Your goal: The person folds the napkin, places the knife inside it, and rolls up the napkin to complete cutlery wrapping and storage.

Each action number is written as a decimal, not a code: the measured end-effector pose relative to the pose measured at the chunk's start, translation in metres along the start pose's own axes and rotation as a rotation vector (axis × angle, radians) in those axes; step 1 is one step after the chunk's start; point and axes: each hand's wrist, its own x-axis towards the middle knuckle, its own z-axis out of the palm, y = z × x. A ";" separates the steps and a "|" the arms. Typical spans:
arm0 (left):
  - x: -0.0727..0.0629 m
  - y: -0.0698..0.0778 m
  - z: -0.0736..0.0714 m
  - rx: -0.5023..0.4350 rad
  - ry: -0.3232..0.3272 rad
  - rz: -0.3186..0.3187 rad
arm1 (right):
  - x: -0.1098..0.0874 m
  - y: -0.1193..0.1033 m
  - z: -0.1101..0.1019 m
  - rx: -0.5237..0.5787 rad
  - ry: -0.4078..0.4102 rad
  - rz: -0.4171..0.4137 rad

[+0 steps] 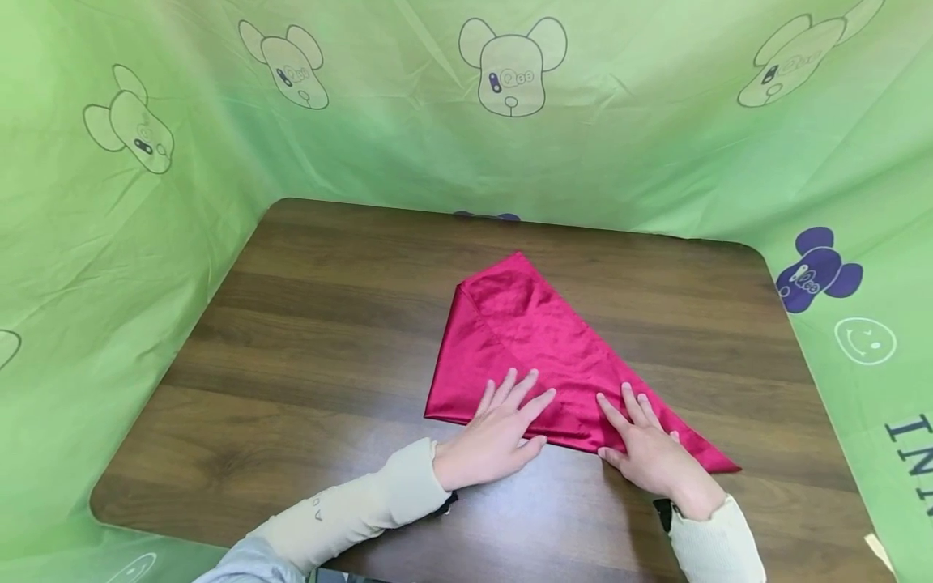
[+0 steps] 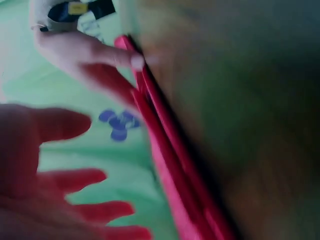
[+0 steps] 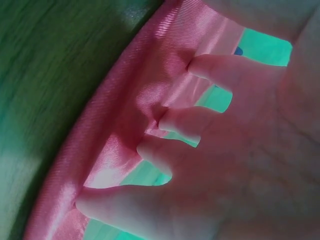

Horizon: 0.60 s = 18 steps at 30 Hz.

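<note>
A shiny crimson cloth (image 1: 543, 336) lies folded on the wooden table, with one peak pointing away and a long corner reaching to the right. My left hand (image 1: 496, 433) is over its near edge, fingers spread across the fabric and the thumb by the edge. To the right, my right hand (image 1: 649, 449) rests with spread fingers on the cloth close to the long corner. In the right wrist view, the fingertips (image 3: 200, 65) touch the wrinkled fabric. The left wrist view shows layered folds of the cloth (image 2: 165, 160) edge-on beside my left hand's spread fingers.
A brown wood-grain table (image 1: 313, 324) with rounded corners carries the cloth. Green fabric curtains (image 1: 408, 121) printed with bear heads hang around its back and sides. Light sleeves (image 1: 364, 502) cover both forearms, and a dark band shows at each wrist.
</note>
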 end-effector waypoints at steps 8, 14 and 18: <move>-0.020 -0.014 0.000 0.248 -0.122 -0.069 | -0.002 0.001 0.001 -0.013 0.055 -0.011; -0.025 -0.019 0.006 0.280 -0.207 -0.089 | -0.005 0.001 0.002 -0.011 0.102 -0.010; -0.026 -0.020 0.008 0.283 -0.213 -0.081 | -0.009 0.008 0.002 0.031 0.152 0.016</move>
